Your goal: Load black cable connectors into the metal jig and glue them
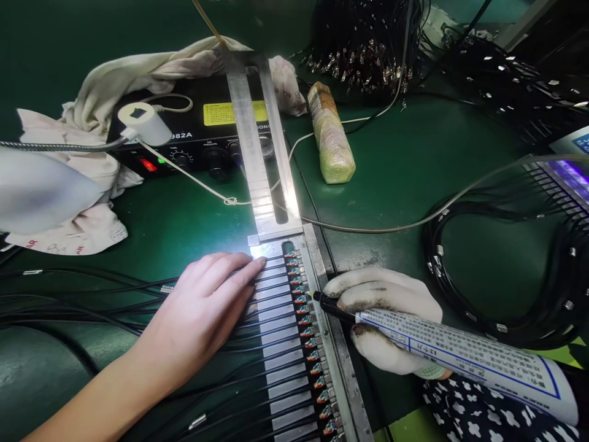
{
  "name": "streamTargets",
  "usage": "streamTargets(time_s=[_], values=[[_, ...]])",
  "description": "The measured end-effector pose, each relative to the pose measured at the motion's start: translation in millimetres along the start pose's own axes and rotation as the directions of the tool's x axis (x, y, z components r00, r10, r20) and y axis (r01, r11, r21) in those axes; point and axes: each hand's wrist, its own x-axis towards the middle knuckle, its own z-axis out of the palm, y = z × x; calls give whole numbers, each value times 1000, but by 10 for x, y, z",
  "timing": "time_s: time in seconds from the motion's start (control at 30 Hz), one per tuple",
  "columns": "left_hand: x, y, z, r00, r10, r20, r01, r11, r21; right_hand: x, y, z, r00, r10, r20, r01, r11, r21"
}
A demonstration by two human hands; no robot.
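My right hand (pixel 391 301), in a smudged white glove, grips a glue syringe (pixel 451 350) with a printed white label. Its black nozzle points left, and the tip is at a connector end in the metal fixture (pixel 283 344). Several black cables (pixel 276 310) lie side by side across that fixture, their small connectors with coloured wires (pixel 305 320) lined up along its right side. My bare left hand (pixel 209 301) rests over the cables at the fixture's upper left, fingers stretched out, index fingertip on the topmost cable. Its thumb is hidden.
A slotted metal plate (pixel 242 123) rises from the fixture's far end, in front of a black dispenser box (pixel 197 150) draped with cloth. A wrapped block (pixel 331 135) lies to its right. Cable bundles (pixel 363 55) sit at the back, with coiled cables (pixel 437 245) at right. A lamp (pixel 41 190) intrudes at left.
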Motion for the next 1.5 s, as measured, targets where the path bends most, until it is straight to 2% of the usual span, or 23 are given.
streamTargets(time_s=[0.33, 0.43, 0.53, 0.7, 0.87, 1.5], values=[[11, 1, -5, 1000, -1, 6, 1, 1000, 9, -9, -18, -24, 1000, -3, -6, 3, 999, -40], [16, 5, -1, 1000, -1, -1, 1, 1000, 6, -38, -104, -31, 996, -18, -90, 16, 1000, -19], [13, 7, 4, 1000, 2, -1, -2, 1000, 8, -81, -184, -28, 987, 23, -161, -23, 1000, 6], [11, 4, 4, 1000, 3, -7, -3, 1000, 12, -124, -137, -8, 998, 55, 3, -55, 998, -37], [15, 4, 10, 1000, -3, 4, 3, 1000, 14, -118, -72, 20, 998, 61, -12, -61, 998, -27], [15, 6, 0, 1000, 2, 0, -2, 1000, 28, -112, -89, 24, 999, 39, -32, -39, 999, 3]])
